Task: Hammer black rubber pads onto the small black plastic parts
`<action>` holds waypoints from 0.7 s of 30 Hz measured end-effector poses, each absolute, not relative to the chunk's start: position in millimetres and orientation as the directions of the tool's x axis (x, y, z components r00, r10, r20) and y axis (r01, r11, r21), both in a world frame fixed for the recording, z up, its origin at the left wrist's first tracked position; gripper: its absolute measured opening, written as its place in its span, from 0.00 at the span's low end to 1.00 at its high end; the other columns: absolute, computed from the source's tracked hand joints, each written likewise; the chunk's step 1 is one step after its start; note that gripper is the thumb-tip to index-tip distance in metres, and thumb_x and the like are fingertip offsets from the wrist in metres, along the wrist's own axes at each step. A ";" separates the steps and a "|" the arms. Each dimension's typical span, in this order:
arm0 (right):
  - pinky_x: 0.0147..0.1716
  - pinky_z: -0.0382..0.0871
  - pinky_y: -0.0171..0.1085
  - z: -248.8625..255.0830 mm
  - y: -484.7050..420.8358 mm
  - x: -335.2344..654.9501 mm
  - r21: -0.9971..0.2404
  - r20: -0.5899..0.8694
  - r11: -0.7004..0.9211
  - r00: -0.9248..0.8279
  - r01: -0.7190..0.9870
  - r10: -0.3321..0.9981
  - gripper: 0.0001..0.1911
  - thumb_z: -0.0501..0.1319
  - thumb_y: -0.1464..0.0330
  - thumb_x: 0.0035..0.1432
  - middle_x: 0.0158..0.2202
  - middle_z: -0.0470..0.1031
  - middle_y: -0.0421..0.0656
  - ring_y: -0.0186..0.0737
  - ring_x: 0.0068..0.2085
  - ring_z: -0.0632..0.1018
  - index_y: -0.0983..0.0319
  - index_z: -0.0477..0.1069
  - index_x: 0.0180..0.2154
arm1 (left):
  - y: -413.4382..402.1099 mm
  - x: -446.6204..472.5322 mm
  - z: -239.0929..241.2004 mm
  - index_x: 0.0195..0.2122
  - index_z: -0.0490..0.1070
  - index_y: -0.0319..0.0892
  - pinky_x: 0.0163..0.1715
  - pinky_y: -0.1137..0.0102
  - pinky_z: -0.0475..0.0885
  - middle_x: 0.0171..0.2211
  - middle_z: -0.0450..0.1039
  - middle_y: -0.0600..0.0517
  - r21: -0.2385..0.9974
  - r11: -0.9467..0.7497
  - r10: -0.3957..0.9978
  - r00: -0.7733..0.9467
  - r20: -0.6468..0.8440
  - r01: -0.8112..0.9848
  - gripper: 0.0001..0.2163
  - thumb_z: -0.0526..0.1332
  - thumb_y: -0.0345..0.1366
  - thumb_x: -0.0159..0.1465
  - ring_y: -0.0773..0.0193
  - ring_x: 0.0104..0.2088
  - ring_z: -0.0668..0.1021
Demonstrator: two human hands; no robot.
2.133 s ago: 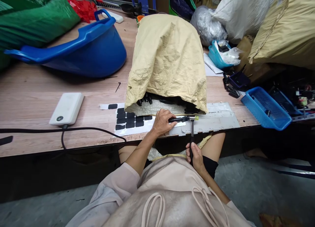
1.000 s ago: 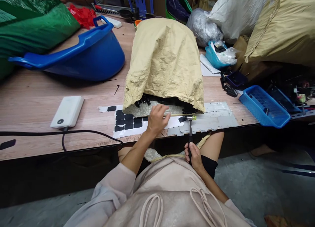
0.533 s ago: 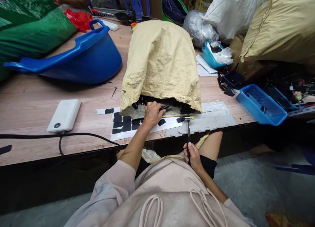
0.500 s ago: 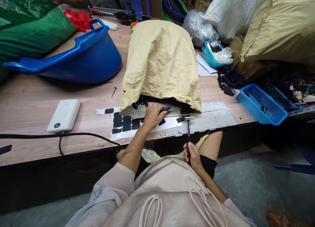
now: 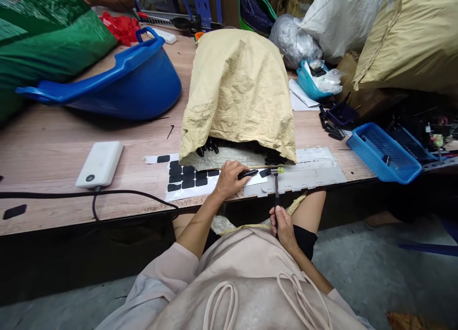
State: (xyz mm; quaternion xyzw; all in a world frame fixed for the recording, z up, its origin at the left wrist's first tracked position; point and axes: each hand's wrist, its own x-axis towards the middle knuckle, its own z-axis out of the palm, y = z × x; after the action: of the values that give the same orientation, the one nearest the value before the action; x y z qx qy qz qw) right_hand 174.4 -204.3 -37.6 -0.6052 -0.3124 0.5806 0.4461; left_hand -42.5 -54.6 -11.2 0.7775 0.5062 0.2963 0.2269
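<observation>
My left hand is closed on a slim black plastic piece, held just in front of the mouth of a beige woven sack. More black pieces show inside the sack's mouth. Low at the table edge, my right hand grips the dark handle of a small hammer. The hammer's head, with a yellow-green tip, is up by a black pad at the right end of a white sheet. Rows of black rounded pads lie on that sheet, left of my left hand.
A white power bank with a black cable lies at left, below a big blue basin. A grey board runs along the front edge. At right are a blue basket and loose black pieces.
My left hand has drawn back from the sack's mouth toward me, bringing the black piece out. The hammer stays in my right hand, and the whole view has shifted slightly.
</observation>
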 end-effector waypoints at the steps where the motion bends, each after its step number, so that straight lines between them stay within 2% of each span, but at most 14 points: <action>1: 0.12 0.51 0.29 -36.6 -205.0 174.5 -0.910 -0.413 -0.400 0.146 -0.112 0.899 0.31 0.59 0.37 0.58 0.21 0.59 0.31 0.26 0.15 0.58 0.59 0.67 0.34 | -54.5 -42.5 -11.4 0.44 0.79 0.46 0.50 0.60 0.66 0.39 0.77 0.49 0.653 -0.383 0.922 0.312 0.229 0.654 0.08 0.67 0.38 0.63 0.54 0.45 0.72; 8: 0.17 0.55 0.31 -33.7 -210.7 178.2 -0.947 -0.274 -0.295 0.158 0.131 0.949 0.25 0.54 0.44 0.67 0.22 0.60 0.34 0.31 0.20 0.61 0.59 0.70 0.37 | -53.7 -42.6 -10.5 0.45 0.81 0.47 0.49 0.59 0.66 0.38 0.76 0.50 0.656 -0.371 0.926 0.318 0.205 0.657 0.09 0.69 0.37 0.63 0.54 0.45 0.71; 14: 0.23 0.59 0.34 -25.9 -210.0 178.4 -0.894 -0.190 -0.210 0.089 0.396 0.978 0.23 0.51 0.49 0.71 0.23 0.65 0.37 0.36 0.24 0.66 0.59 0.71 0.38 | -53.2 -41.8 -10.3 0.45 0.81 0.47 0.50 0.59 0.66 0.39 0.76 0.50 0.663 -0.346 0.934 0.307 0.181 0.663 0.09 0.69 0.37 0.63 0.54 0.45 0.71; 18: 0.26 0.59 0.35 -19.3 -207.5 176.7 -0.855 -0.114 -0.140 0.082 0.500 0.990 0.21 0.50 0.52 0.72 0.22 0.64 0.36 0.36 0.25 0.67 0.59 0.71 0.37 | -53.2 -41.2 -10.5 0.45 0.81 0.47 0.50 0.58 0.66 0.39 0.76 0.50 0.667 -0.345 0.935 0.307 0.179 0.661 0.10 0.69 0.36 0.63 0.54 0.45 0.70; 21: 0.26 0.59 0.35 -19.8 -207.1 176.8 -0.840 -0.124 -0.145 0.076 0.523 0.989 0.21 0.51 0.52 0.72 0.21 0.63 0.35 0.36 0.24 0.66 0.59 0.71 0.36 | -53.6 -41.2 -10.5 0.45 0.81 0.46 0.50 0.58 0.65 0.38 0.76 0.50 0.668 -0.344 0.935 0.304 0.182 0.660 0.10 0.69 0.36 0.63 0.54 0.45 0.70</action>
State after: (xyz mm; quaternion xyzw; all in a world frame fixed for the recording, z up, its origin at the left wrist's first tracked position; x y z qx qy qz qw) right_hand 176.8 -207.1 -19.8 -0.6612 -0.5717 0.3679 0.3171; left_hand -41.2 -53.6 -10.5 0.7699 0.5179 0.2820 0.2440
